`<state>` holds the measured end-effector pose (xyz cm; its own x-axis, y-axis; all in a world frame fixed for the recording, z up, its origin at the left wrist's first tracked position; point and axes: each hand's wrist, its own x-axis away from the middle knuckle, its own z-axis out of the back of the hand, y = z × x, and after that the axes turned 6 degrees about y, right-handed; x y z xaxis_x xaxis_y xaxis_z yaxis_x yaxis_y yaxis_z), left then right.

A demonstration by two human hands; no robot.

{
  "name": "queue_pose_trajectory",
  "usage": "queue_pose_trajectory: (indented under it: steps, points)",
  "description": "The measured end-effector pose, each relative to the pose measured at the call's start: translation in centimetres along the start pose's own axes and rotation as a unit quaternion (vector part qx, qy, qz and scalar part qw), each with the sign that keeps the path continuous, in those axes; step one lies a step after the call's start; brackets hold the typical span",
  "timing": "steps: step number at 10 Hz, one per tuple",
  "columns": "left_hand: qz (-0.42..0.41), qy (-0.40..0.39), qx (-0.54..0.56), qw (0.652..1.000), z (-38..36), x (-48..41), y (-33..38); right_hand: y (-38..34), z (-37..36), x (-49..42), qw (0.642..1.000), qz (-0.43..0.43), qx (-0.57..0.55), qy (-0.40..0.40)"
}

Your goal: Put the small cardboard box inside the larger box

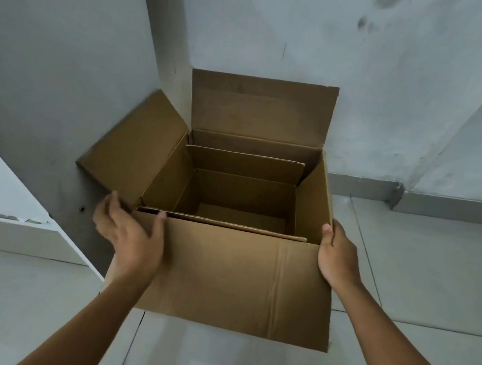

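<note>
Forearms reach from the near edge toward the larger box (pixel 233 275), which sits on the tiled floor (pixel 418 282) against the wall (pixel 362 76) with flaps up. Inside it, between the two grips, the small cardboard box (pixel 241 200) already sits open-topped, its flaps pressing the big box's walls. My right hand (pixel 337 255) clamps the near right corner; my left hand (pixel 129 230), blurred, is spread with fingers apart against the near left edge, hardly gripping. Likely risks: the inner box jams askew, or its near flap catches and creases when pushed.
</note>
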<state>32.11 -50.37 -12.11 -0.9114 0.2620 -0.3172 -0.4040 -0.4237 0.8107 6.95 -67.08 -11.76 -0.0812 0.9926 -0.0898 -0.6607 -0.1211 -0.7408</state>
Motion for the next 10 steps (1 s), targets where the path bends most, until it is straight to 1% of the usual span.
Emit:
queue_pose_trajectory:
  steps: [1, 2, 3, 6, 7, 8, 9, 10]
  points:
    - [-0.155, -0.136, -0.141, 0.968, -1.3, 0.0, -1.4, -1.1, -1.7, -0.8, 1.0, 0.011, -0.001, 0.004]
    - [-0.196, -0.187, -0.174, 0.947, -2.3, -2.4, -1.9, -2.0, -3.2, -1.8, 1.0, 0.021, 0.003, 0.008]
    - [-0.202, -0.196, -0.216, 0.935, -2.9, -4.8, -2.3, -3.1, -4.8, -3.0, 0.999, 0.038, 0.0, 0.009]
    - [-0.206, -0.153, -0.232, 0.938, -5.5, -7.6, -2.7, -4.7, -7.5, -6.6, 0.998, 0.05, 0.005, 0.03]
    - [-0.203, -0.152, -0.23, 0.94, -6.0, -8.1, -2.8, -4.5, -7.6, -6.8, 0.998, 0.059, 0.008, 0.031]
    - [-0.194, -0.173, -0.242, 0.935, -6.0, -8.4, -2.6, -4.9, -7.3, -6.7, 0.999, 0.048, 0.015, 0.009]
    - [-0.173, -0.202, -0.264, 0.927, -5.5, -8.3, -1.9, -5.3, -6.0, -6.3, 0.997, 0.046, 0.054, -0.021]
    - [-0.126, -0.222, -0.292, 0.922, -5.0, -7.9, -0.2, -5.6, -3.9, -5.5, 0.987, 0.075, 0.141, -0.018]
